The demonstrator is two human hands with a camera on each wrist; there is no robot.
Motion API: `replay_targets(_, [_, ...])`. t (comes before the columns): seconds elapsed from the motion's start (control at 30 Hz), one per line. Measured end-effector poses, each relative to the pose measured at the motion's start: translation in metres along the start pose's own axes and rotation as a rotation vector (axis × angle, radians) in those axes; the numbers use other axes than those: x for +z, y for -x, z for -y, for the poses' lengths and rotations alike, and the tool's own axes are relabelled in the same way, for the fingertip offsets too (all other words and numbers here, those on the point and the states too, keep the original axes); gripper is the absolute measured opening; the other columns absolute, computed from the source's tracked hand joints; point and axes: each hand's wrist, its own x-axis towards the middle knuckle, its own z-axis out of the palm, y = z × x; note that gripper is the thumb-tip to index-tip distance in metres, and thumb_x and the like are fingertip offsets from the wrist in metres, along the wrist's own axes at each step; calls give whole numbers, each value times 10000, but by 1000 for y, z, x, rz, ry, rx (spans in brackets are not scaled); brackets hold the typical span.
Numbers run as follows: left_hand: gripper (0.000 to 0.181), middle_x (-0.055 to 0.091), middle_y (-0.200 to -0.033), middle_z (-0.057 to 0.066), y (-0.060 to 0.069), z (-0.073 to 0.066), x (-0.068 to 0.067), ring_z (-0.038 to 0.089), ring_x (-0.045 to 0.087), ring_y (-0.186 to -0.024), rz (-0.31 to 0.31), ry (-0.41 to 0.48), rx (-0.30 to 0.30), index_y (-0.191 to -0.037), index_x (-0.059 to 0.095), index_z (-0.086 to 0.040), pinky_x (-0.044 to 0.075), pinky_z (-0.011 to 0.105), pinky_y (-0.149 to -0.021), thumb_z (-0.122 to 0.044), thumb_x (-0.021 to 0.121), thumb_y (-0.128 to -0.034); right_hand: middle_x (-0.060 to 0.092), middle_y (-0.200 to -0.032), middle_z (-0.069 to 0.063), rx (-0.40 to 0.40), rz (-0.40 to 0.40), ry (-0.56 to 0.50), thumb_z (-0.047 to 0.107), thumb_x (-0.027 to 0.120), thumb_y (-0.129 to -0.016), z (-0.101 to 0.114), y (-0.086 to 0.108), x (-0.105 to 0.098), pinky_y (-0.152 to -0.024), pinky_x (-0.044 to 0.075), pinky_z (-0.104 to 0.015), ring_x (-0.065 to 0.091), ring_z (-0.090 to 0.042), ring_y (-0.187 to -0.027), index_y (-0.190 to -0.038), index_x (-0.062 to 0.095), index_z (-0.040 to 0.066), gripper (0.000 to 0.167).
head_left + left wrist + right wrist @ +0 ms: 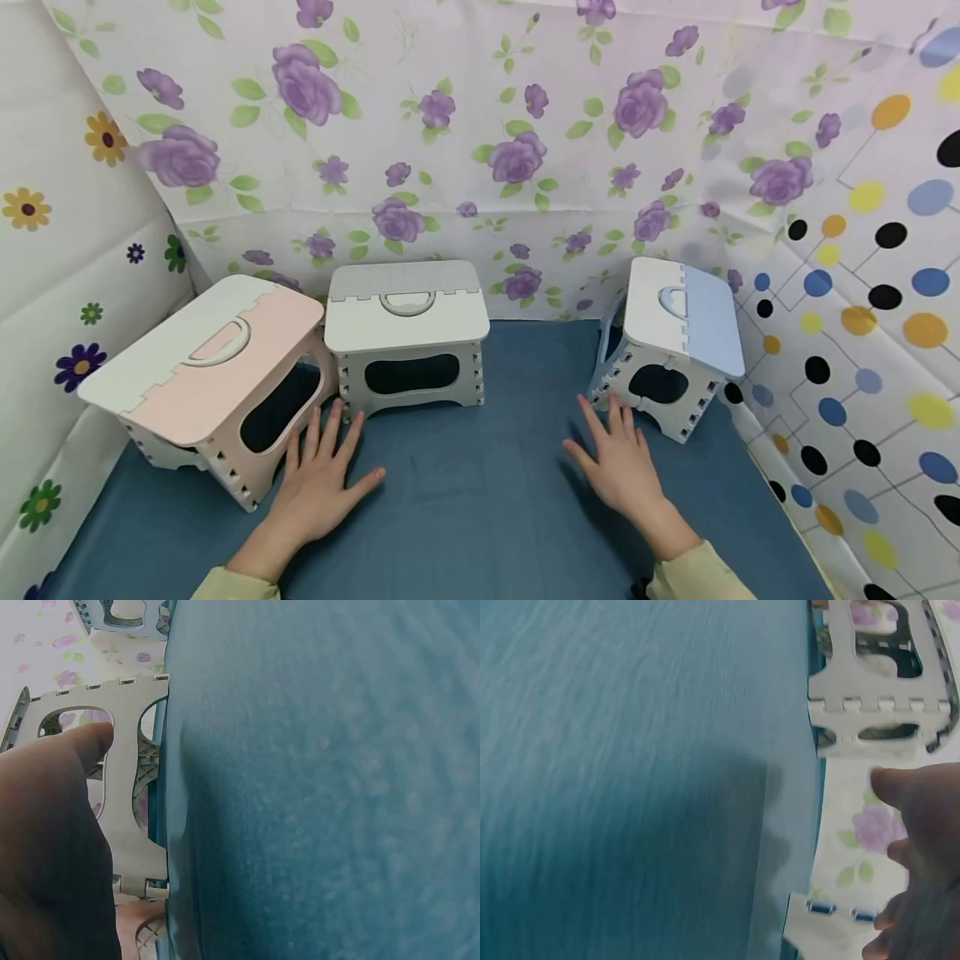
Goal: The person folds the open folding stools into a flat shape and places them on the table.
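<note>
On a blue tablecloth (pixel 480 500), a grey-topped stool (pixel 405 333) is standing between two others: a pink stool (pixel 213 375) is standing close at its left, any contact being unclear, and a blue stool (pixel 667 329) well apart at its right. Front-left of the grey-topped stool, the left hand (pixel 318 483) is being held spread, gripping nothing; front-right of it, the right hand (pixel 621 467) is being held likewise empty. For steady handling, its handle (pixel 407 313) is probably best being gripped squarely, the crowding pink stool being avoided. Behind it, a flowered cloth (pixel 517 158) is hanging.
</note>
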Motion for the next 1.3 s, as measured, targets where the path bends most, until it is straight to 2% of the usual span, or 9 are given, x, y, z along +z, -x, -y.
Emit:
replay_targets(0.17, [931, -41, -1787, 185, -1, 1, 0, 446, -158, -1611, -20, -3, 1, -1728, 207, -146, -121, 691, -1228, -612, 623, -1038, 196, -1739, -261, 54, -213, -151, 435, 609, -1104, -15, 0, -12, -1144, 316, -741, 196, -512, -1578, -1658, 408, 124, 667])
replay_targets(0.37, [929, -77, -1783, 187, 1, 2, 0, 454, -167, -1606, -33, 12, 1, -1730, 186, -136, -107, 689, -1233, -578, 634, -1046, 374, -1668, -208, 112, -642, -385, 140, 702, -1033, -34, -3, -20, -1095, 374, -682, 334, -443, -1525, -1511, 575, 71, 500])
replay_targets(0.5, [939, -108, -1780, 182, 2, 2, 1, 445, -191, -1603, -42, 24, -3, -1734, 155, -140, -120, 680, -1233, -566, 636, -1050, 342, -1654, -157, 129, -919, -525, 40, 709, -977, -46, -8, -25, -1059, 373, -521, 299, -307, -1506, -1535, 499, 61, 596])
replay_targets(0.63, [940, -124, -1781, 168, 0, 3, 1, 438, -201, -1602, -64, 25, -1, -1737, 137, -151, -133, 659, -1239, -549, 643, -1052, 174, -1718, -61, 188, -1079, -620, 48, 700, -966, -59, -13, -27, -1187, 246, -417, 184, -199, -1547, -1624, 313, 141, 769])
replay_targets(0.7, [939, -127, -1782, 164, -1, 3, 2, 443, -194, -1603, -72, 23, 2, -1738, 134, -156, -137, 648, -1242, -544, 645, -1053, 88, -1741, -33, 252, -1095, -665, 86, 708, -963, -65, -17, -29, -1250, 146, -411, 114, -160, -1575, -1663, 218, 176, 860])
replay_targets(0.77, [940, -133, -1781, 161, -2, 3, 2, 439, -208, -1600, -74, 23, 3, -1738, 130, -158, -145, 642, -1241, -545, 645, -1053, 23, -1756, -14, 326, -1070, -703, 147, 718, -964, -70, -20, -32, -1274, 14, -455, 44, -133, -1592, -1694, 125, 201, 942])
replay_targets(0.93, [944, -142, -1780, 160, -1, 3, 1, 427, -226, -1598, -73, 31, -1, -1738, 123, -158, -148, 660, -1232, -540, 648, -1053, -71, -1761, 85, 495, -916, -799, 301, 712, -976, -78, -31, -39, -1232, -181, -576, -81, -103, -1604, -1708, -42, 347, 1053])
replay_targets(1.07, [942, -125, -1781, 168, -2, 2, 1, 438, -209, -1601, -81, 30, 0, -1738, 131, -157, -132, 680, -1228, -531, 656, -1051, -46, -1765, 105, 548, -849, -807, 309, 701, -979, -83, -41, -38, -1225, -184, -610, -101, -105, -1613, -1700, -51, 413, 1047])
replay_targets(1.3, [942, -122, -1782, 166, 0, 2, 2, 439, -194, -1605, -79, 36, -1, -1737, 140, -151, -135, 666, -1233, -524, 664, -1048, 56, -1774, 61, 550, -874, -703, 208, 708, -968, -84, -51, -28, -1221, -40, -652, 10, -206, -1623, -1712, 5, 394, 1040])
